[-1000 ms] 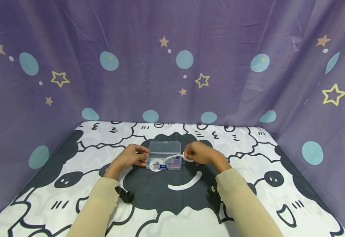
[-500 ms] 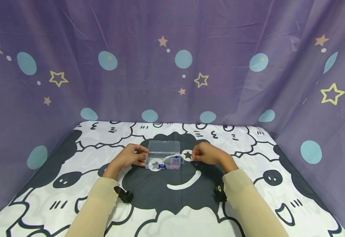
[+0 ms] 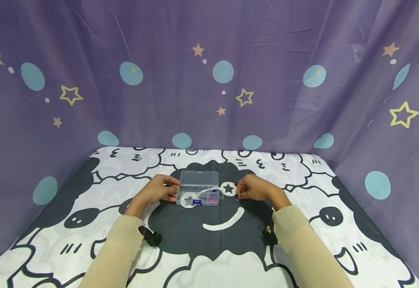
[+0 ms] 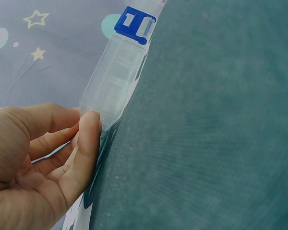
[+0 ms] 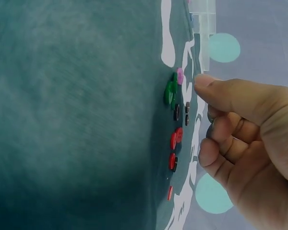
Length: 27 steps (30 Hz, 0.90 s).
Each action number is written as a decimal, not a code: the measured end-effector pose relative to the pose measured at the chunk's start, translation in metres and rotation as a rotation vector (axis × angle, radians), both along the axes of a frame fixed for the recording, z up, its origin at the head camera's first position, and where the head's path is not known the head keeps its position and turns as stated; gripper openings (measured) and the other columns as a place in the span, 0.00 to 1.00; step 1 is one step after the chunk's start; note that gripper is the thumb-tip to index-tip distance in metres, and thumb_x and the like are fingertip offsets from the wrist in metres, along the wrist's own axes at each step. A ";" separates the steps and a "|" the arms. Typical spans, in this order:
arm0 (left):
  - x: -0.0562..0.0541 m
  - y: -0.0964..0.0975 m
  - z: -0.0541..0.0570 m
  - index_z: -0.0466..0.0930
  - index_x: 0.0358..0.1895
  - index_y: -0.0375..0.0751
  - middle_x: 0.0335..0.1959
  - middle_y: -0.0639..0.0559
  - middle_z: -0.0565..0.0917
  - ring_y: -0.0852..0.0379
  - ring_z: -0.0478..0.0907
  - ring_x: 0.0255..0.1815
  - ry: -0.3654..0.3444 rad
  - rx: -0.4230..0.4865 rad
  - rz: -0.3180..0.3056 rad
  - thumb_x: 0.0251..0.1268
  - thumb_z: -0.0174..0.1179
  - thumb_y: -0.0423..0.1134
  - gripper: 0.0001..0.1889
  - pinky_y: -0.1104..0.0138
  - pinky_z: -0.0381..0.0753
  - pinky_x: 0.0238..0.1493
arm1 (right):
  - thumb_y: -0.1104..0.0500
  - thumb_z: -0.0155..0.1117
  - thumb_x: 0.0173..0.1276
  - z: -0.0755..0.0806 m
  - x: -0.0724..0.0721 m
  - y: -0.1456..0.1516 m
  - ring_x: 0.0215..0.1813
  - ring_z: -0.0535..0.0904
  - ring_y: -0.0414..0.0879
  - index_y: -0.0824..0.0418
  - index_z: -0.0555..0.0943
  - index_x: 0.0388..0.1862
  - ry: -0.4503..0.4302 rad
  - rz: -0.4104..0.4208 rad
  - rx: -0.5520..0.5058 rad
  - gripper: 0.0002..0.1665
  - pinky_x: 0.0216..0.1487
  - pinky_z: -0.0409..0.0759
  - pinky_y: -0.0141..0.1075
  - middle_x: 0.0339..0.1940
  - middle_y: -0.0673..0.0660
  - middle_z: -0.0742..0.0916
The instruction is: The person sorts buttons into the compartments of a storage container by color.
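Observation:
A clear plastic compartment box lies with its lid raised at the back and a blue latch on its front. My left hand holds the left end of the box between thumb and fingers. Inside the box are pink buttons and a blue one. My right hand hovers right of the box, fingers loosely curled, with nothing visible held. Its thumb tip is close to a loose pink button. Beside that lie green buttons, dark buttons and red buttons.
A sheep-patterned cloth covers the table, its dark patch lying under the box and loose buttons. Behind and at both sides hangs a purple curtain with stars and dots. A black wrist camera sits on the left forearm.
My right hand has moved right, away from the box's right end, and down toward the loose pink button. My left hand stays at the box's left end.

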<state>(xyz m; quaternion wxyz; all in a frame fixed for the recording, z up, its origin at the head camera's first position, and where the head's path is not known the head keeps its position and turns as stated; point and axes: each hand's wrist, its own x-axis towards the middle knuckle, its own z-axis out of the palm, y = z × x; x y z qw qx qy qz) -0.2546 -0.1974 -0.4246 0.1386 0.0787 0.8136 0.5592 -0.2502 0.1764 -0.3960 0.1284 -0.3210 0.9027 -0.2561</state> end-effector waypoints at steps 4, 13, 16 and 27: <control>0.000 0.000 0.000 0.79 0.60 0.25 0.48 0.37 0.80 0.53 0.85 0.33 0.003 -0.003 -0.004 0.73 0.60 0.27 0.16 0.59 0.92 0.37 | 0.70 0.72 0.65 -0.001 0.000 -0.001 0.28 0.79 0.36 0.62 0.87 0.34 -0.032 -0.005 0.012 0.04 0.31 0.80 0.29 0.26 0.48 0.87; 0.000 0.002 0.001 0.79 0.60 0.25 0.47 0.37 0.80 0.53 0.85 0.32 0.002 -0.001 0.000 0.73 0.61 0.27 0.16 0.60 0.92 0.36 | 0.71 0.74 0.60 -0.002 0.003 -0.004 0.27 0.77 0.35 0.61 0.86 0.33 -0.021 -0.009 0.066 0.07 0.32 0.79 0.29 0.24 0.47 0.86; 0.001 0.002 0.001 0.79 0.61 0.25 0.46 0.37 0.80 0.53 0.85 0.32 0.003 -0.002 -0.003 0.73 0.61 0.27 0.16 0.60 0.92 0.36 | 0.71 0.75 0.60 -0.002 0.002 -0.004 0.27 0.77 0.35 0.60 0.86 0.33 -0.022 -0.005 0.075 0.07 0.32 0.80 0.30 0.24 0.47 0.86; 0.000 0.000 -0.001 0.80 0.60 0.26 0.46 0.37 0.80 0.53 0.85 0.33 0.001 -0.006 0.009 0.73 0.61 0.27 0.16 0.60 0.92 0.37 | 0.69 0.75 0.61 0.001 0.000 -0.009 0.27 0.78 0.37 0.59 0.86 0.33 -0.045 -0.020 0.109 0.07 0.33 0.79 0.31 0.24 0.46 0.85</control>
